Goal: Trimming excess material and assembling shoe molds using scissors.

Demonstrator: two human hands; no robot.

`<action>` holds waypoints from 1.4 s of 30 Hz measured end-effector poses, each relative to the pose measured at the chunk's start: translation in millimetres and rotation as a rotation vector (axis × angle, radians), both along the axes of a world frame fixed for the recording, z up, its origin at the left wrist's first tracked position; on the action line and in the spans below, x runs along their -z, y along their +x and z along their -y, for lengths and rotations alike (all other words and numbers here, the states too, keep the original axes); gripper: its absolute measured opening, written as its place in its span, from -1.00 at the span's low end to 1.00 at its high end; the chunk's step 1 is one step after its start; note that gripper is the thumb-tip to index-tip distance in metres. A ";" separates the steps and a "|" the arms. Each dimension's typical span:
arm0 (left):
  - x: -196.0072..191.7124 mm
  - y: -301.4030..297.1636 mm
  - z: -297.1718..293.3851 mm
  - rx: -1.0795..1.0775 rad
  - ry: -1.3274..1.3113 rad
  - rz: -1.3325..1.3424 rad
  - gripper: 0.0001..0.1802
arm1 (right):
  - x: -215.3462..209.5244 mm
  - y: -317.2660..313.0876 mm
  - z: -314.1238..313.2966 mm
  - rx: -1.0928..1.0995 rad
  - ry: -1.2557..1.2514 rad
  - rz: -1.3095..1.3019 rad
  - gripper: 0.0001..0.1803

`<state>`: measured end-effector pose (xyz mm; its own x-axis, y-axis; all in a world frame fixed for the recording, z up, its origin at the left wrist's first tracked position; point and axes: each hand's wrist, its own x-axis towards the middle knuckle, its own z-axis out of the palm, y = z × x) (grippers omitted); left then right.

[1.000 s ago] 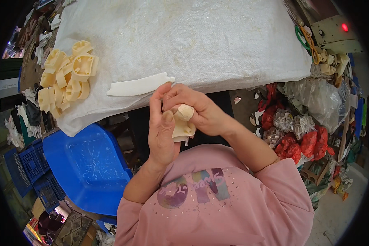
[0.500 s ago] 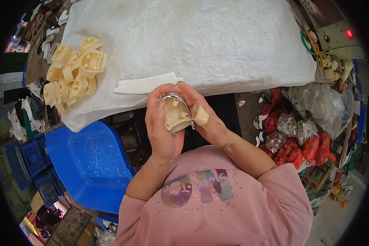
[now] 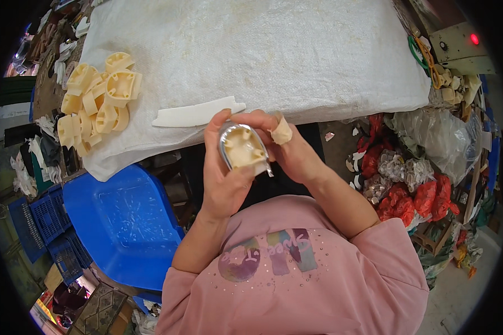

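Observation:
Over the table's near edge, a cream hollow plastic heel block (image 3: 243, 149) with small posts inside is held up, its cavity facing up. A shiny silver strip (image 3: 223, 146) bends round its curved side, and a loose end juts out at the lower right. My left hand (image 3: 221, 178) is closed on the block, with the thumb at its lower edge. My right hand (image 3: 296, 153) curls along the top and right side of it, gripping the strip-wrapped edge. A cream wrapping (image 3: 281, 133) covers one right finger. Just beyond lies a flat white strip (image 3: 198, 113).
Several similar cream blocks (image 3: 98, 100) are piled at the table's left. White woven sheeting (image 3: 274, 56) covers the table. A blue plastic tub (image 3: 123, 223) stands at lower left. Red bags (image 3: 408, 201) and clear plastic (image 3: 441, 139) lie at right, below scissors (image 3: 425, 58).
The heel block has turned in my hands and tilted to show more of its cavity. My right hand has rotated, and its wrapped finger has moved up.

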<state>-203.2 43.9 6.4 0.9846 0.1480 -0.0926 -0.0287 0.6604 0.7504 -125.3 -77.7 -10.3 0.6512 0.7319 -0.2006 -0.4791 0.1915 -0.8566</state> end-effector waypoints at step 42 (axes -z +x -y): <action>-34.0 -2.0 -19.1 -0.038 1.434 0.036 -0.37 | -34.9 40.7 14.6 -0.171 -0.161 0.286 -0.78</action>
